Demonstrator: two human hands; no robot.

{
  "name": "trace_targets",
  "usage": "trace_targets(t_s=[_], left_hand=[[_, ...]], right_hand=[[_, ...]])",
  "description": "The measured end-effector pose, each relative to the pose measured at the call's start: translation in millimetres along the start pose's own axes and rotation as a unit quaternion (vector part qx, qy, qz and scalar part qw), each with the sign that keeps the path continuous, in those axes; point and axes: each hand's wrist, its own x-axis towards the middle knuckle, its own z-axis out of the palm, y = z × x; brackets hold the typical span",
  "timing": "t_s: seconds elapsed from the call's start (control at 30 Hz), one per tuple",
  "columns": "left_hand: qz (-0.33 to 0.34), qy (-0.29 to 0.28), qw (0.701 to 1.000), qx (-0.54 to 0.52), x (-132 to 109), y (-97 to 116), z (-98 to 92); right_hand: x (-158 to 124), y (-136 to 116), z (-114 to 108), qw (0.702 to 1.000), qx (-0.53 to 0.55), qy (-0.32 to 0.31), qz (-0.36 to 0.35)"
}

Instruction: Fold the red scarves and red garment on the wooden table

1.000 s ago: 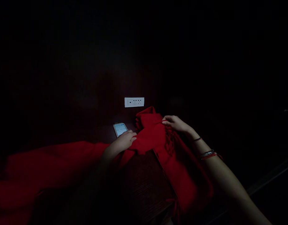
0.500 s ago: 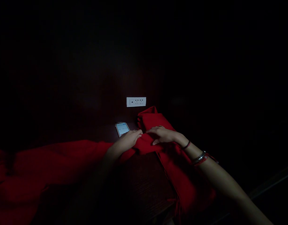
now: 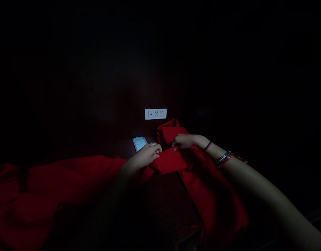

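A long piece of red cloth point(image 3: 173, 161) stretches between my hands, its near part hanging in a flat fold. My left hand point(image 3: 148, 153), with a ring on one finger, grips the cloth's upper edge with curled fingers. On the other side my right hand point(image 3: 186, 141) pinches the same edge; bracelets circle that wrist. To the left the cloth spreads into a wide, wrinkled heap point(image 3: 71, 174). More red cloth point(image 3: 215, 205), folded into a long strip, lies under and beyond my right hand. What garment or sheet it is, I cannot tell.
A phone point(image 3: 139, 143) with a lit screen lies just behind my left hand. On the dark wall behind is a white socket panel point(image 3: 155, 114). The dark wooden surface point(image 3: 168, 205) shows between the cloths; the surroundings are mostly black.
My right hand has gone from lying flat over the cloth to pinching its upper edge. The cloth between my hands now shows as a broader flat fold. The view has shifted slightly.
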Motion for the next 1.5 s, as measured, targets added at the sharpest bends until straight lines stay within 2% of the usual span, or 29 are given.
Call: trace_targets(t_s=[0.13, 0.23, 0.33, 0.5, 0.57, 0.7, 0.9, 1.0, 1.1, 1.27, 1.4, 1.5], left_hand=[[-0.046, 0.033, 0.998, -0.01, 0, -6, 3.1], [-0.071, -0.002, 0.997, -0.013, -1, -9, 5.3], [-0.079, -0.043, 0.996, 0.008, -1, -10, 4.5], [-0.089, -0.047, 0.993, 0.055, -2, -16, 5.5], [-0.118, -0.046, 0.99, 0.067, -2, -22, 9.3], [-0.187, -0.033, 0.978, 0.085, -2, -28, 14.9], [-0.166, 0.024, 0.986, 0.025, 0, -19, 9.3], [-0.164, -0.049, 0.985, -0.005, -2, -17, 6.7], [-0.171, -0.105, 0.98, 0.005, -6, -19, 3.1], [-0.2, -0.069, 0.977, 0.018, -12, -37, -5.2], [-0.252, -0.09, 0.963, 0.036, -14, -56, -6.1], [-0.273, -0.097, 0.956, 0.038, -16, -62, -10.5]], right_hand=[[-9, 8, 9, 1.0, -0.001, 0.011, 0.021], [-10, 14, 19, 0.998, -0.016, 0.057, 0.033], [-13, 12, 19, 0.992, -0.031, 0.114, 0.04], [-27, -2, -3, 0.985, -0.018, 0.164, 0.042], [-32, -3, -12, 0.984, -0.018, 0.171, 0.038], [-40, 0, -23, 0.983, -0.036, 0.162, 0.075], [-45, 9, -32, 0.971, -0.103, 0.169, 0.134], [-45, 23, -40, 0.962, -0.123, 0.171, 0.171], [-46, 38, -50, 0.947, -0.158, 0.208, 0.189], [-48, 49, -64, 0.924, -0.185, 0.269, 0.199], [-48, 50, -70, 0.901, -0.17, 0.315, 0.245], [-50, 49, -73, 0.887, -0.17, 0.338, 0.266]])
